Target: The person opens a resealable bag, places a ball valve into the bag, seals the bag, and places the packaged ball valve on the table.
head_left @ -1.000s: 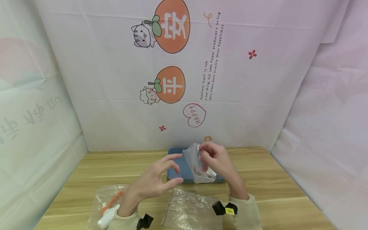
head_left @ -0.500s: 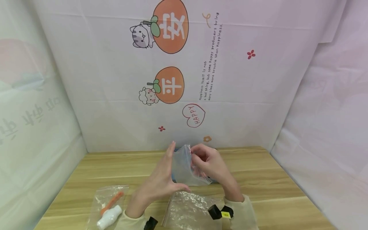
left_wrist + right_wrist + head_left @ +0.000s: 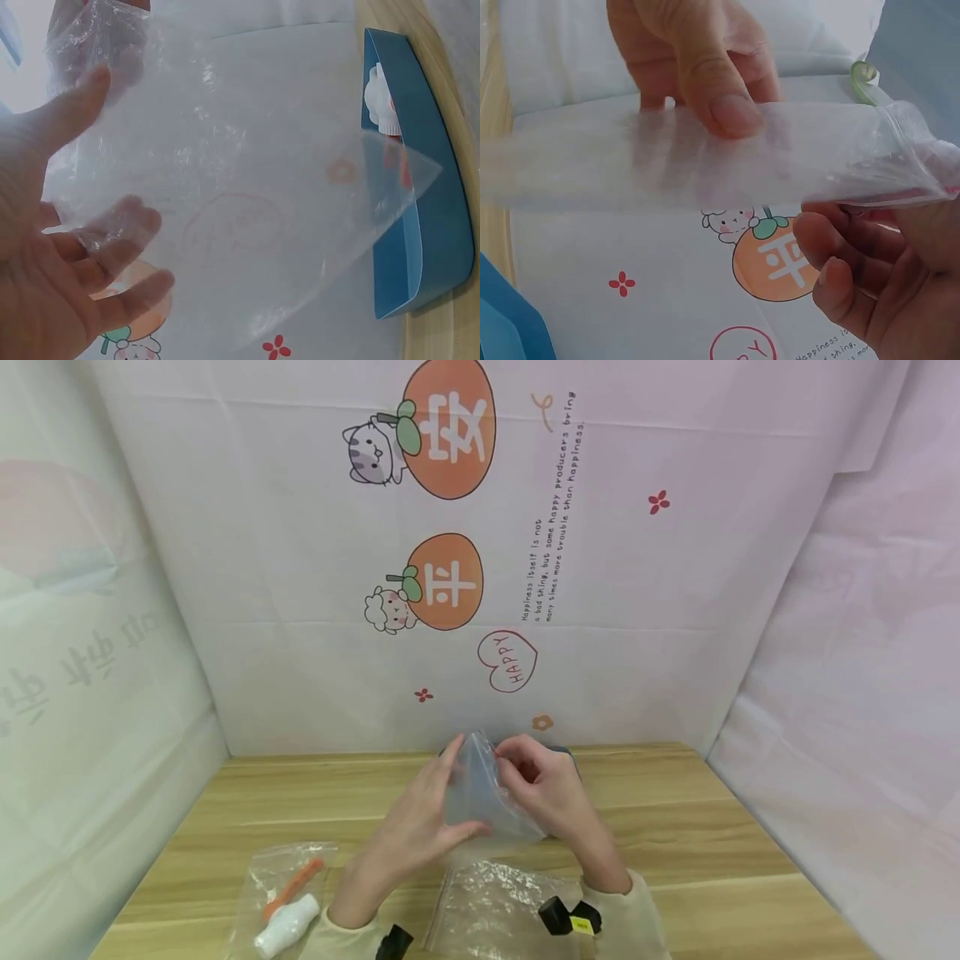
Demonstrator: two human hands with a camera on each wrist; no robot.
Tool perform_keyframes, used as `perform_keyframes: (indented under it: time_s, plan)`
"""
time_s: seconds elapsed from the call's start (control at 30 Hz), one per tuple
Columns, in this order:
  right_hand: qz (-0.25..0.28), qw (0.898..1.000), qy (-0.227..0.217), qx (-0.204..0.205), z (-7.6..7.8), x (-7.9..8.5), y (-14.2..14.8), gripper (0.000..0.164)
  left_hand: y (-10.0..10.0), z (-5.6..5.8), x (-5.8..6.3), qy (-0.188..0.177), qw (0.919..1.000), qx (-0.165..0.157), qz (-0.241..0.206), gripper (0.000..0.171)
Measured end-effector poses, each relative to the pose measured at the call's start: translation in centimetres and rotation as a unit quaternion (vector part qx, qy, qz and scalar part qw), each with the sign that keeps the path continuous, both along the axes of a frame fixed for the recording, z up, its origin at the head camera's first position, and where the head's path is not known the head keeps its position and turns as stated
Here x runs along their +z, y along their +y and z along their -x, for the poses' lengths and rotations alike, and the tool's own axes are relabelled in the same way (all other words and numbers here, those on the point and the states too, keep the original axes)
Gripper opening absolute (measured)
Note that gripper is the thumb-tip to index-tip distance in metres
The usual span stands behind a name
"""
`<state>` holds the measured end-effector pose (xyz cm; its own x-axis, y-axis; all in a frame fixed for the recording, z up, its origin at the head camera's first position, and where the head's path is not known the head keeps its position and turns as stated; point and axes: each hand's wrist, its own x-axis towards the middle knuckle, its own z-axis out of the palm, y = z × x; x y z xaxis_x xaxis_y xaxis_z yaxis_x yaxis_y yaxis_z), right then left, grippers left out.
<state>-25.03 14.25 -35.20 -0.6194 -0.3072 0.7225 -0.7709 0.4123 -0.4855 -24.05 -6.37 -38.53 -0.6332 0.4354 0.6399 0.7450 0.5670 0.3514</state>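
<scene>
Over the last second, clear bag (image 3: 480, 802) shifted toward left hand (image 3: 412, 827); now between both hands, blue tray (image 3: 444, 225) beyond. Right hand (image 3: 543, 781) pinches its edge; left, fingers spread, straddles film. Judged: two-handed control gained.

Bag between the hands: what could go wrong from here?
The right hand pinches the thin bag near one edge, while the left hand is spread open, so it might slip. In the head view, the hands and bag hide most of the tray, so a careless move could bump it unseen.
</scene>
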Motion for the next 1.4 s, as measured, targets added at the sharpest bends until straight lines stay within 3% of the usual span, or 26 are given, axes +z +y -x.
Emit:
perform_keyframes:
  time_s: [0.17, 0.3, 0.43, 0.53, 0.67, 0.87, 1.0, 1.2, 1.4]
  plan:
    - [0.001, 0.998, 0.049, -0.031, 0.5, -0.3, -0.1, 0.014, 0.0, 0.0, 0.0, 0.03, 0.9994, 0.019, -0.005, 0.101]
    - [0.025, 0.996, 0.064, -0.056, 0.7, -0.4, -0.2, 0.014, 0.2, 0.0, 0.0, 0.008, 0.9998, 0.017, 0.008, 0.117]
    - [0.059, 0.995, 0.051, -0.068, 0.7, -0.4, -0.4, 0.013, 0.8, -0.1, -0.2, -0.009, 0.9993, 0.022, 0.029, 0.139]
    - [0.084, 0.991, 0.057, -0.082, 0.7, -0.3, -0.5, 0.012, 1.6, -0.1, -0.6, 0.026, 0.9985, 0.036, 0.033, 0.143]
    - [0.1, 0.988, 0.067, -0.092, 0.5, 0.0, -0.6, 0.012, 2.3, -0.1, -0.8, 0.084, 0.9944, 0.062, 0.015, 0.136]
    - [0.09, 0.993, 0.038, -0.066, -0.6, 1.1, -0.9, 0.011, 2.1, -0.3, -0.5, 0.079, 0.9941, 0.072, -0.019, 0.12]
    - [0.078, 0.996, -0.009, -0.034, -0.6, 1.2, 0.0, 0.011, 1.4, -0.1, -0.2, 0.073, 0.9945, 0.073, -0.015, 0.107]
    - [0.045, 0.995, -0.088, -0.033, 0.7, 0.2, 2.1, 0.012, 0.5, 0.2, 0.0, 0.03, 0.9978, 0.056, -0.017, 0.095]
    - [-0.012, 0.992, -0.12, -0.047, 1.7, -0.4, 2.2, 0.014, 0.0, 0.2, 0.1, 0.008, 0.9985, 0.046, -0.03, 0.095]
